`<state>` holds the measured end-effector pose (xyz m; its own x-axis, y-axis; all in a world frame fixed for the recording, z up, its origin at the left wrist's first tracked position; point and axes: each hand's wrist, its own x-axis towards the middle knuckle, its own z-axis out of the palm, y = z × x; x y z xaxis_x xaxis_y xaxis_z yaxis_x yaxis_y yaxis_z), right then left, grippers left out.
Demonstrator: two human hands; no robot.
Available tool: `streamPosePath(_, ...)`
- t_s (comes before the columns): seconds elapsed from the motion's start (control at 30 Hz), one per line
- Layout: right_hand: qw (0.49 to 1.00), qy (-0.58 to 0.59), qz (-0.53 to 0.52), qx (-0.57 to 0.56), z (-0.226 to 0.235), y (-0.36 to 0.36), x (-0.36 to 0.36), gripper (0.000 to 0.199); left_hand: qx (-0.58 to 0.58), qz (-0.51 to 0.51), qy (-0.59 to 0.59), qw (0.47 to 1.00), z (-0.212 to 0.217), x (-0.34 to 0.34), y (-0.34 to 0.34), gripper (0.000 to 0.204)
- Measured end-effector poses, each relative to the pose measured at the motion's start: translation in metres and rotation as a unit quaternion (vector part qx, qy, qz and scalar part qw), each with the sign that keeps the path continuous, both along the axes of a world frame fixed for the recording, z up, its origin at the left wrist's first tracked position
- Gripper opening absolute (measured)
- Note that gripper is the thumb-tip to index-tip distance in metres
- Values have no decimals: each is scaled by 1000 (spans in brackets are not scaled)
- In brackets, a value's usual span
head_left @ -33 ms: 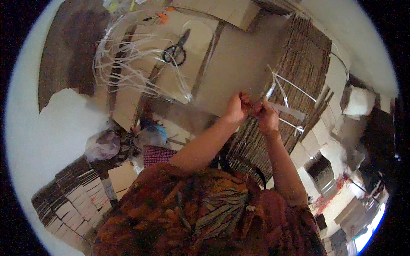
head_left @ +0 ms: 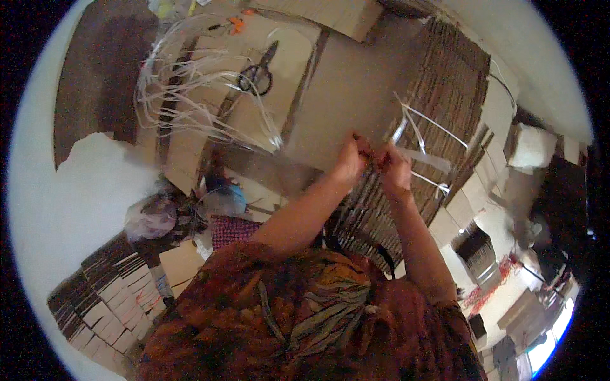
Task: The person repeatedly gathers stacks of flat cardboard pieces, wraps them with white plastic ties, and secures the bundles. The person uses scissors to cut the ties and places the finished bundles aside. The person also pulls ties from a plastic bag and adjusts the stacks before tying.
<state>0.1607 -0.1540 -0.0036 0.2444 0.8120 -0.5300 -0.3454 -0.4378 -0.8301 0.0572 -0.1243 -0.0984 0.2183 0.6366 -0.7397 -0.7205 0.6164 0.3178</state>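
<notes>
My left hand (head_left: pixel 351 160) and my right hand (head_left: pixel 395 170) meet fingertip to fingertip over the edge of a tall stack of flat corrugated cardboard (head_left: pixel 445 82). Both pinch a white plastic strap (head_left: pixel 424 159) that runs around the stack. Further loops of the same strap cross the stack's right side. What lies between the fingertips is too small to make out.
A tangle of loose white straps (head_left: pixel 190 95) lies on flattened brown cardboard at the upper left, with black-handled scissors (head_left: pixel 257 76) beside it. Plastic bags (head_left: pixel 152 216) sit lower left above bundles of stacked small cartons (head_left: pixel 101 298). White boxes (head_left: pixel 530 146) stand at the right.
</notes>
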Motion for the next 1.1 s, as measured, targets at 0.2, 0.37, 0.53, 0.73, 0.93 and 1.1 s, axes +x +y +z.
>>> streamPosePath(0.2,990,-109,-81,27,22,-15,-2,39,253,-512,576,585,31,18,24,29)
streamPosePath(0.37,982,11,-182,-50,49,-24,-6,40,74,-340,380,857,17,24,15,32)
streamPosePath(0.53,988,-8,-143,-65,64,-20,-3,37,65,-240,291,924,13,28,9,36)
streamPosePath(0.73,993,-113,-4,42,33,6,-41,35,69,-232,295,924,-12,31,13,40)
streamPosePath(0.93,988,33,-141,-53,45,-18,9,25,-10,-236,286,929,-20,29,34,51)
streamPosePath(1.1,884,312,-339,-79,53,1,30,29,299,-181,642,683,-59,-2,15,31)
